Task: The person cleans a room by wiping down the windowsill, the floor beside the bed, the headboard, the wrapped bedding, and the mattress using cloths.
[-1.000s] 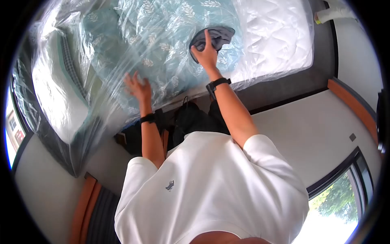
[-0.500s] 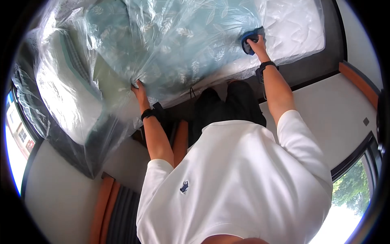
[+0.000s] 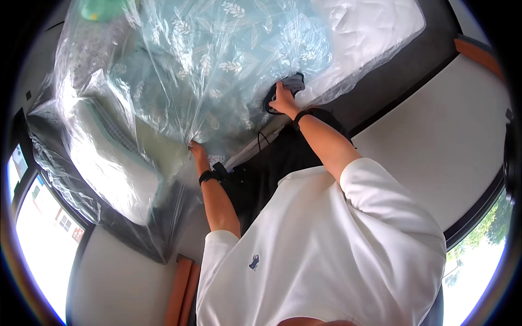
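Clear plastic sheeting (image 3: 117, 163) lies over bedding with a light-blue leaf-patterned cover (image 3: 228, 54). My left hand (image 3: 198, 150) pinches a bunch of this plastic near the bed's close edge, and creases fan out from the fingers. My right hand (image 3: 283, 101), farther right, is closed on a dark, rounded object (image 3: 294, 82) whose exact kind I cannot make out. That object is against the plastic at the edge of the blue cover. Dark bands circle both wrists.
A white quilted mattress (image 3: 375, 32) shows at the right under plastic. White, pillow-like bedding (image 3: 109, 157) is at the left, and something green (image 3: 100, 8) at the top left. Windows (image 3: 49, 228) and orange-brown trim (image 3: 182, 290) border the space.
My right hand has come left and closer to my body with the dark object. My left hand still grips the plastic, slightly lower and to the right. The view has shifted.
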Motion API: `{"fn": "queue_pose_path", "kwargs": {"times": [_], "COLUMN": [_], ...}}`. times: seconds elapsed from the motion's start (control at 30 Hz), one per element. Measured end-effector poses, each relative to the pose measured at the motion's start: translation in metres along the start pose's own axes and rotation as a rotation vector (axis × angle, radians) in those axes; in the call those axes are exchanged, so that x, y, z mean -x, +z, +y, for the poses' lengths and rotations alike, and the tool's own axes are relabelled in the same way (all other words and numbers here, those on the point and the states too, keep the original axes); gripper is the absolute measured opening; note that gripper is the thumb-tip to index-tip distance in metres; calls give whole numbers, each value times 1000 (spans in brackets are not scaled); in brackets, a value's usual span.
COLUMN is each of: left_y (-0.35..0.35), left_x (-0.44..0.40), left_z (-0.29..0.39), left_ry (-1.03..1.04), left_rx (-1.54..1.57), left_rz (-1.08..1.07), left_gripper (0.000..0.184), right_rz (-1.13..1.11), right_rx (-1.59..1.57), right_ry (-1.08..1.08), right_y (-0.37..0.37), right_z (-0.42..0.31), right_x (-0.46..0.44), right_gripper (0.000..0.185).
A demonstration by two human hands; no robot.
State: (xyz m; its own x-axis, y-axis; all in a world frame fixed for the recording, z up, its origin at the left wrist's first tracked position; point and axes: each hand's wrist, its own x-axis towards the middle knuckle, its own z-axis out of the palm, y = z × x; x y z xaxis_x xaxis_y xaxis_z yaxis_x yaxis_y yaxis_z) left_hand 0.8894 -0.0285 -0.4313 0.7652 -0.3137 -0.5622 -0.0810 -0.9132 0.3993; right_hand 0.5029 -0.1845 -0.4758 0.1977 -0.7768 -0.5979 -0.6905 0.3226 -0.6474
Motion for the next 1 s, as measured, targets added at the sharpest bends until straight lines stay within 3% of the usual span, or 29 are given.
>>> {"fn": "queue_pose_path", "kwargs": {"times": [0.07, 0.13, 0.2, 0.3, 0.4, 0.43, 0.5, 0.53, 0.63, 0.7, 0.77, 0.8, 0.87, 0.97, 1.0], "left_y": [2, -2, -1, 4, 5, 5, 3, 2, -1, -6, -12, -18, -32, -45, -55], "left_x": [-7, -5, 17, 24, 32, 29, 20, 24, 52, 40, 36, 35, 31, 41, 50], "left_z": [-3, -11, -6, 12, 7, 9, 9, 11, 36, 26, 16, 10, 2, 12, 19], "left_ry": [-85, -84, -92, -109, -140, -137, -113, -101, -133, -116, 40, 34, 62, -13, -7], "left_rx": [-2, 142, 222, 353, 338, 303, 327, 342, 447, 432, 417, 421, 374, 268, 176], "left_rz": [-33, -112, -95, -109, -91, -41, -111, -181, -241, -244, -406, -404, -629, -594, -623], "left_gripper": [84, 86, 87, 88, 89, 88, 88, 88, 86, 85, 88, 88, 94, 95, 101], "right_rz": [249, 241, 416, 472, 569, 512, 393, 394, 178, 124, 56, -9, -27, 71, -2], "right_rx": [18, -25, 68, 111, 47, -13, 2, 7, -1044, -931, -767, -726, -730, -685, -660], "right_ry": [-22, 161, 33, 57, 193, 306, 475, 466, 502, 590, 651, 642, 663, 772, 756], "right_y": [-27, -75, -110, -154, -178, -185, -187, -178, -126, -98, -60, -38, 11, 83, 99], "right_z": [14, 29, 62, 87, 107, 108, 103, 115, 116, 80, 41, 24, -15, -53, -64], "right_x": [-13, -32, -49, -53, -47, -42, -31, -37, -39, -31, -21, -15, 0, 20, 33], "right_gripper": [72, 65, 65, 70, 81, 81, 64, 64, 48, 39, 43, 49, 62, 85, 93]}}
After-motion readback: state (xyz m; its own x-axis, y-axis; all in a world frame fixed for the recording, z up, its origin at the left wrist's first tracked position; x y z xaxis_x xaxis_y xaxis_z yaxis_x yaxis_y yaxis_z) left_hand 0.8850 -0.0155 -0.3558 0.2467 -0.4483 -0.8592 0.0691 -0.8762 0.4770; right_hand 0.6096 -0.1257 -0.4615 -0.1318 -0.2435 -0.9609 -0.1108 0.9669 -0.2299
